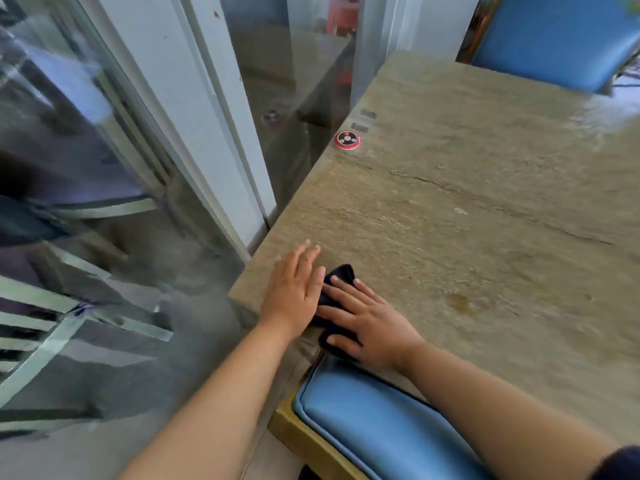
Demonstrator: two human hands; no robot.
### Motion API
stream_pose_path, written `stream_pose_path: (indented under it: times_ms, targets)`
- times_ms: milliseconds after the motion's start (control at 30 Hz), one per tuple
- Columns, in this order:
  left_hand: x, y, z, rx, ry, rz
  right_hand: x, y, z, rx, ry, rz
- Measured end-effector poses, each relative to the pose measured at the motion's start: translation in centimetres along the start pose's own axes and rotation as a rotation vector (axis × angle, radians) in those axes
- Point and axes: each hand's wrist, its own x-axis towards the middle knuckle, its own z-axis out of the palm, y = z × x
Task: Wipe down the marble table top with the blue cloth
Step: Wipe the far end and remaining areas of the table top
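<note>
Head view, looking down: two bare hands work at the near left corner of one marble table top [485, 209]. One dark blue cloth [341, 275], bunched and mostly covered, lies on the stone close to that corner. Right hand [367, 323] lies flat on the cloth, fingers spread and pressing it to the surface; nothing is pinched. Left hand [294, 289] rests just beside it at the table's left edge, palm down, fingers extended and close together, its inner side touching the cloth.

One round red-and-black disc [347, 140] sits farther along the left edge, well apart from the hands. Two small grey marks [363, 121] show just beyond it. One brownish stain [459, 301] marks the stone to the right of the right hand.

Two blue padded chairs are counted: one near chair [374, 420] tucked against the table under the forearms, one far chair [554, 39] at the opposite end. Glass panels [104, 202] in a pale frame run along the left side.
</note>
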Motion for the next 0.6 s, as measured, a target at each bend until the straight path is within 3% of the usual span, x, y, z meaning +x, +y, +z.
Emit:
stream_pose_path:
  times_ms: [67, 167, 267, 367, 400, 467, 600]
  targets:
    - [1.4, 1.3, 1.1, 0.01, -0.1, 0.108, -1.8, 2.3, -0.3, -0.006, 0.05, 0.111]
    - [3.1, 4.0, 2.8, 0.074, -0.314, 0.134, -4.5, 6.6, -1.3, 0.042, 0.174, 0.484]
    - [3.5, 5.3, 4.2, 0.377, -0.594, 0.097, -8.1, 9.9, -2.2, 0.094, 0.274, 0.886]
    - [3.5, 5.4, 4.6, 0.465, -0.655, 0.096, -8.7, 8.8, -1.9, 0.129, 0.341, 1.183]
    - [3.6, 5.4, 4.5, 0.441, -0.668, 0.081, -8.3, 7.9, -1.5, 0.128, 0.338, 1.189]
    - [4.0, 5.6, 4.4, 0.374, -0.698, 0.027, -7.2, 5.4, -0.7, 0.094, 0.29, 1.016]
    - [4.7, 6.5, 4.6, 0.328, -0.685, -0.113, -7.8, 2.4, 0.0, 0.013, 0.088, 0.362]
